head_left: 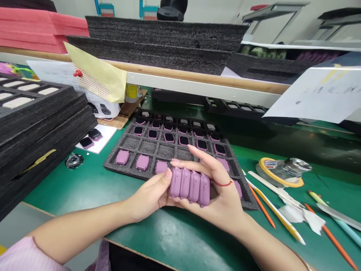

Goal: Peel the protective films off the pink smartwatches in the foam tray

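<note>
A row of several purple watch cases, standing on edge side by side, is held between both hands above the near edge of a black foam tray. My right hand cradles the row from below and the right, its index finger raised. From the left, my left hand presses its thumb against the end case; its other fingers are mostly hidden behind the row. In the tray's front compartments lie purple cases, such as one purple case. Dark-screened watches fill compartments farther back.
Stacked black foam trays stand at left, beside a white pad with two watches. To the right lie a tape roll around a glass jar, tweezers and several pens. A shelf edge crosses behind.
</note>
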A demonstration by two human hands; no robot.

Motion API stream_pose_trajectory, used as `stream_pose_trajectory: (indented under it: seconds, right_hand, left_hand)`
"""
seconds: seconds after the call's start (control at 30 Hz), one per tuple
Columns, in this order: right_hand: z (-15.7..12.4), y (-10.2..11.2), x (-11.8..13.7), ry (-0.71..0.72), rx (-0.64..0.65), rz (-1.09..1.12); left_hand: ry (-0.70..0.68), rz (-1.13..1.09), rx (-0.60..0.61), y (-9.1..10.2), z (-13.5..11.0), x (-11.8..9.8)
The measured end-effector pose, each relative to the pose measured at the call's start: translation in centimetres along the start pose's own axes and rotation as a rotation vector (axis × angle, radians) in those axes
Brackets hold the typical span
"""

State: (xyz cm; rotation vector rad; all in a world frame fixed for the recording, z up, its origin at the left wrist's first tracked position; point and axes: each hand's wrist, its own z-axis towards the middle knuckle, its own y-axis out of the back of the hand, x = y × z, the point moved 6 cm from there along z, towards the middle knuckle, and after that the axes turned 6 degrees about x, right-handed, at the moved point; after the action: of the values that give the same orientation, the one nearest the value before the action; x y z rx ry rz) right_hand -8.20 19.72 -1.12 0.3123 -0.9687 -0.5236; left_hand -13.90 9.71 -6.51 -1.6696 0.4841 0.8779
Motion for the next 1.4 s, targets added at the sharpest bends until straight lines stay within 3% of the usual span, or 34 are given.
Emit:
stream_pose_trajectory:
  seconds: [0.1,0.33,0.5,0.77,1.4]
  right_hand:
    - [-0.1,-0.2,-0.1,0.003,-0.008,0.009]
    - [0.0,-0.8,-0.8,-0.035,-0.005,-0.036]
    - [0.1,-0.7,-1.1,-0.062,0.004,0.007]
    - [-0.1,-0.7,-1.2,-0.073,-0.023,0.058]
    - [-0.4,-0.7,-0.4,0.096,-0.016,0.027]
  left_hand:
    - [-0.012,0.037,-0.019,0.1,0.0,-0.3]
    - [-0.055,0.394,-0.090,0.6,-0.2,-1.6]
    - [-0.082,0.498,-0.039,-0.1,-0.1,-2.2]
    - [-0.081,0.549,-0.067,-0.3,-0.1,-2.3]
    - [-0.162,0.651,-0.044,-0.6,-0.5,-2.6]
